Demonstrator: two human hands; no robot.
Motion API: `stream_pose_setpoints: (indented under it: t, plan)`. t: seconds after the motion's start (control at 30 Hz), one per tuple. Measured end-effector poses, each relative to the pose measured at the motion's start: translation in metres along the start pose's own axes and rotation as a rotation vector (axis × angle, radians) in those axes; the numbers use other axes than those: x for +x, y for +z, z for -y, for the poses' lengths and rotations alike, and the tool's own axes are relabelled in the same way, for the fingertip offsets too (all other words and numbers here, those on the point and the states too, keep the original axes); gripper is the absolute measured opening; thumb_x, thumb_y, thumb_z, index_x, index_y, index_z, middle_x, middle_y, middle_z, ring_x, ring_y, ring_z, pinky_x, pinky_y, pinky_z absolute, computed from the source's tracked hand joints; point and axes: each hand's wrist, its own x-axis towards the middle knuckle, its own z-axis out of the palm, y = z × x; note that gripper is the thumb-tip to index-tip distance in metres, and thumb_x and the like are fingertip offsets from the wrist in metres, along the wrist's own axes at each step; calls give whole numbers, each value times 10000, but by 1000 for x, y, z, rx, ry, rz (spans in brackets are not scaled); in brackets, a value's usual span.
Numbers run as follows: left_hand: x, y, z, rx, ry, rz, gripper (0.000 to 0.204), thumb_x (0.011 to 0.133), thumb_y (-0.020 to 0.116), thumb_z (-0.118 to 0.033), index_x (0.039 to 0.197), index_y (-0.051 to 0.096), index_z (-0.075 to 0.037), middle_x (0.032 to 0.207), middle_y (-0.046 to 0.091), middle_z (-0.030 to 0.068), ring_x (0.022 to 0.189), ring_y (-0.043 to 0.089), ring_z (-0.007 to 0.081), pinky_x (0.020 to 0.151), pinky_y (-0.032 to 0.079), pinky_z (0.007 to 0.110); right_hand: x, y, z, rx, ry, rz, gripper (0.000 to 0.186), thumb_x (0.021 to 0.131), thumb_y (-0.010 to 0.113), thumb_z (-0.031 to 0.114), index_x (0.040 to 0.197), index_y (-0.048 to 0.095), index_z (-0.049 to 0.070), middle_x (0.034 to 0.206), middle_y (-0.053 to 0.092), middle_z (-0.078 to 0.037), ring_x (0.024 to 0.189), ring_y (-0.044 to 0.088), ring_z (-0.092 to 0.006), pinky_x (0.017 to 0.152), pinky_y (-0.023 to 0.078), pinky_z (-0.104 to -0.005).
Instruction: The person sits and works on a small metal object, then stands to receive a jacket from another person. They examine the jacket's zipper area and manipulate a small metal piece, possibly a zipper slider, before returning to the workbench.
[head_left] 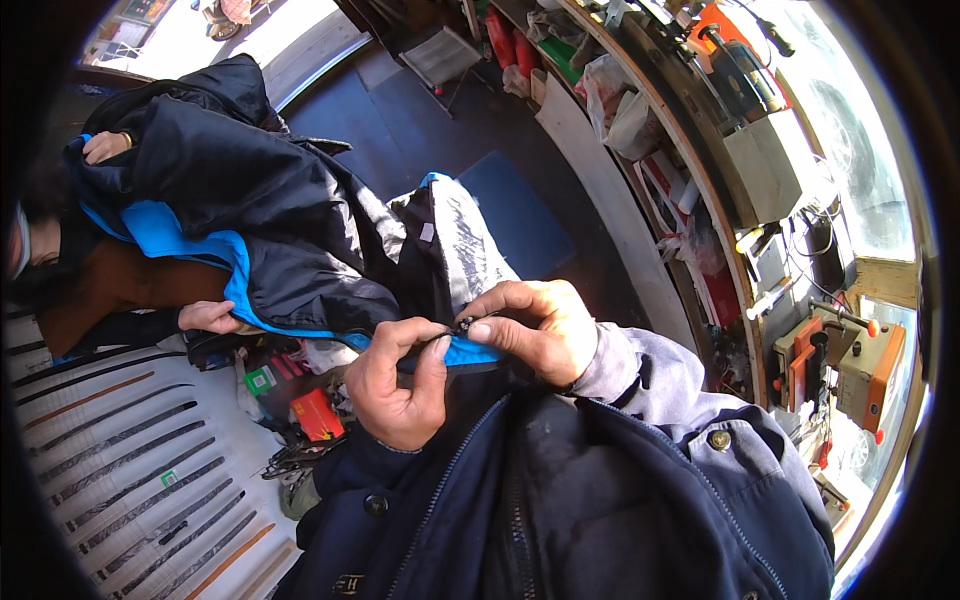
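A black jacket (290,200) with bright blue trim and a silvery lining stretches from the far left to my hands. My left hand (405,385) is closed, its thumb and forefinger pinching the jacket's edge. Close against it, my right hand (540,330) is also closed, thumb and forefinger on a small dark metallic piece (464,324) at that edge. The fingertips partly cover this piece, so its kind is unclear. Blue trim shows just beneath both hands. At the left, another person's two hands hold the jacket, one hand (208,316) by its blue border.
Long dark and brown strips (150,455) lie in rows on a white surface at lower left. Near them is a red packet (316,415). A crowded shelf (640,90) with bags and machines curves along the right. A folding stool (440,58) stands on the dark floor.
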Motion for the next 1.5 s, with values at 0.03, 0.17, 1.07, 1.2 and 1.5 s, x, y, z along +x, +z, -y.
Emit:
stream_pose_setpoints:
  t: [0.03,0.17,1.07,1.2,1.5]
  plan:
    - [1,-1,1,10,8,14,106,904,678,12,1006,656,-1,848,716,94,745,718,200,698,539,292,1,1,-1,31,16,0,172,972,701,103,1078,735,-28,968,751,-90,912,690,-138,835,541,-285]
    - [4,-5,4,35,42,49,111,905,670,13,1015,657,-4,855,710,100,747,718,219,696,539,300,3,5,-4,140,49,2,171,972,707,100,1083,735,-27,982,751,-89,924,688,-129,838,542,-275]
    - [13,-21,16,57,83,150,97,914,637,8,1010,647,3,792,723,131,704,738,252,655,518,307,9,30,-14,115,26,-89,142,930,753,128,958,740,-10,845,739,-59,792,662,-95,731,532,-267]
    - [14,-22,14,23,47,156,82,912,638,26,984,641,-14,806,713,136,710,733,282,631,534,335,9,38,-20,281,30,-116,117,954,732,101,944,717,-15,860,719,-30,799,632,-78,749,517,-249]
    - [13,-23,10,-109,-150,191,45,929,624,23,960,618,-9,785,716,172,747,758,287,622,534,318,6,48,-25,198,-111,-234,97,936,737,50,889,689,-19,844,695,-34,810,613,-78,747,483,-242]
